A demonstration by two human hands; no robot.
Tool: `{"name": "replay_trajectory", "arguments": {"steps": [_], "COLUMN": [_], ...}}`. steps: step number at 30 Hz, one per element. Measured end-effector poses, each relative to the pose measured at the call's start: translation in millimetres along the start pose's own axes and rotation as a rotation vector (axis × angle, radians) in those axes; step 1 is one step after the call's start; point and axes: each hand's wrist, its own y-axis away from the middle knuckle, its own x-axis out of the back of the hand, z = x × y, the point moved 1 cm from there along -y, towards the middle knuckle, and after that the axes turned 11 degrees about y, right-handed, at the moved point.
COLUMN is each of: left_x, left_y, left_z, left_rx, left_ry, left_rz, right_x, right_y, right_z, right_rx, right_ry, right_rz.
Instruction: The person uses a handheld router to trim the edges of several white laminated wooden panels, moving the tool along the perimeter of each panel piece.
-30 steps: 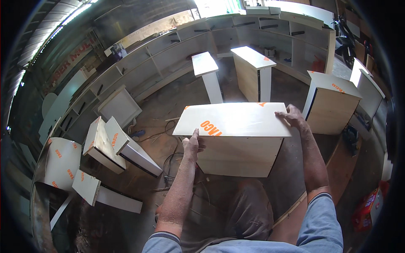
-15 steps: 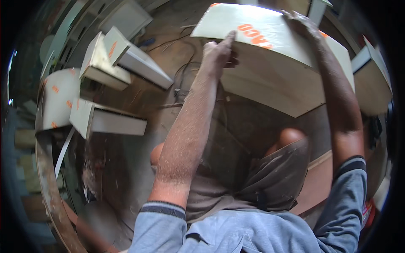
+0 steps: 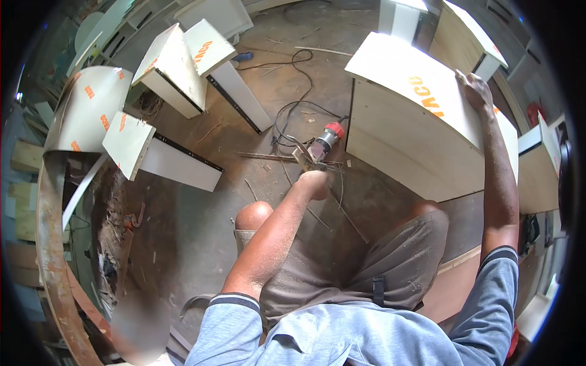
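Note:
My right hand (image 3: 477,94) is curled over the far edge of a large white box with a curved top (image 3: 397,73), gripping it. The box stands tilted at the right, its plain pale side facing me and orange print on its top. My left hand (image 3: 315,182) is low on the floor at the base end of a trim router (image 3: 328,141) with a silver body and red cap. My left fingers are hidden among the tool's base parts, so their closure does not show. A black cord (image 3: 297,104) runs from the router's red end.
White panel pieces with dark edges (image 3: 241,100) (image 3: 183,161) and a curved white panel (image 3: 91,110) stand at the left. More box parts (image 3: 461,43) are at the back right. Thin wood strips (image 3: 262,157) litter the floor. A blurred rounded shape (image 3: 140,326) is at lower left.
My left hand has left the box's near edge and come down to the router. The box sits farther right and lower in view. My right hand stays on its far edge.

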Motion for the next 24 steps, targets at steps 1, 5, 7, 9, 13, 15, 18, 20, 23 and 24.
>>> {"name": "replay_trajectory", "arguments": {"steps": [1,5,7,9,13,15,18,20,23,24], "left_x": [-11.0,21.2,30.9,36.5,42.7,17.8,36.0,27.9,43.7,37.8], "left_y": [-13.6,-9.5,11.2,13.3,5.5,14.3,0.5,2.2,-3.8,-4.2], "left_z": [-10.7,-4.6,-16.3,-19.8,-25.1,-55.3,-30.4,-43.2,-3.9,-11.0], "left_rx": [0.007,0.044,0.089,0.161,0.146,0.269,0.277,0.311,0.160,0.174], "left_ry": [0.011,0.386,0.433,0.379,0.399,0.486,0.462,0.470,0.434,0.409], "left_rz": [0.030,0.266,0.332,0.286,0.337,0.340,0.272,0.291,0.311,0.278], "right_x": [1.0,-9.1,8.0,12.9,22.0,41.2,62.4,47.6,20.2,-13.0], "right_y": [-3.8,13.4,14.9,6.3,-54.4,1.9,87.6,155.6,196.3,190.9], "right_z": [2.2,0.0,-5.4,-1.3,-7.5,-156.6,-237.9,-302.3,-306.7,-306.6], "right_rx": [0.046,0.086,0.090,0.031,0.151,0.286,0.462,0.541,0.904,1.034], "right_ry": [-0.021,-0.150,-0.250,-0.278,-0.639,-1.006,-1.064,-1.011,-0.452,-0.371], "right_rz": [0.130,0.278,0.216,0.230,0.335,0.187,-0.022,-0.328,-0.565,-0.716]}}
